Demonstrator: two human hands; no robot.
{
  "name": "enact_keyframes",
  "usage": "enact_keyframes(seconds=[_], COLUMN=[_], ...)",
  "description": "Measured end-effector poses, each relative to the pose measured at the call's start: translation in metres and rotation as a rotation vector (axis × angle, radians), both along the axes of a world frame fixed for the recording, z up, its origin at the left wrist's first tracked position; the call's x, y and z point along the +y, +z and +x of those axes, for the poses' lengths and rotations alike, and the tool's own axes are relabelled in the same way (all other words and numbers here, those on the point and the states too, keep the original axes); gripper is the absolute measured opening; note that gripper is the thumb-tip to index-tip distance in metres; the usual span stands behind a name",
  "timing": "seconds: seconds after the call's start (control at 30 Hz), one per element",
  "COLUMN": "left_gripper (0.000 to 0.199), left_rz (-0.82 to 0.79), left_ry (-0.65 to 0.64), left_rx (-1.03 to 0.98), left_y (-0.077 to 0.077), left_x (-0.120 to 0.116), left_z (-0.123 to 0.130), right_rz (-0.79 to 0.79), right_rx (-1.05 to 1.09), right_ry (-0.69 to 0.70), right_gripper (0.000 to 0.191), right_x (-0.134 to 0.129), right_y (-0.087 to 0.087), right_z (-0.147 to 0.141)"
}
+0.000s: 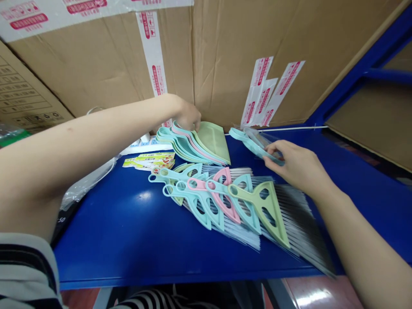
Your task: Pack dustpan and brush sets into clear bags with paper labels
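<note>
At the back of the blue table, my left hand (188,115) reaches over a row of nested dustpans (196,146) in light blue, pink and green; its fingers curl down at the green dustpan (215,139), and what they touch is hidden. My right hand (286,161) is closed on the near end of a light blue brush (251,143) with clear bristles or film beside it. Between my arms, several small brushes (222,197) in light blue, pink and green lie overlapping, their bristles toward the right.
Colourful printed cards (151,160) lie left of the dustpans, near a white power strip (144,148). Large cardboard boxes (219,56) stand behind the blue table (128,240). Crumpled clear plastic (85,180) lies at the left, and a blue metal frame (341,77) rises at the right.
</note>
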State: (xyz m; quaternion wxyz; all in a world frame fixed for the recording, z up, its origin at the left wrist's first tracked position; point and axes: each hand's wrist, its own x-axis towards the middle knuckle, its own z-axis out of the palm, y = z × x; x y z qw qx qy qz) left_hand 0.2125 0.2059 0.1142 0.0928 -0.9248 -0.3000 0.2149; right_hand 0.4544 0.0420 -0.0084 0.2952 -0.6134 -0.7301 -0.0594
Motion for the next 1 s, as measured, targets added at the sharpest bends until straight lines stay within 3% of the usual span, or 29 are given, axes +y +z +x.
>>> enact_keyframes(seconds=[0.23,1.0], left_gripper=[0.046,0.047], left_rz=[-0.021,0.055], left_ry=[-0.005,0.069], left_rx=[0.160,0.259], left_y=[0.001,0.012], left_x=[-0.002,-0.023], left_z=[0.002,0.019], right_rz=[-0.010,0.006], right_rx=[-0.008,-0.015], right_ry=[0.004,-0.007], right_gripper=[0.011,0.008], right_x=[0.001,0.000], right_y=[0.002,0.000], right_z=[0.000,0.002])
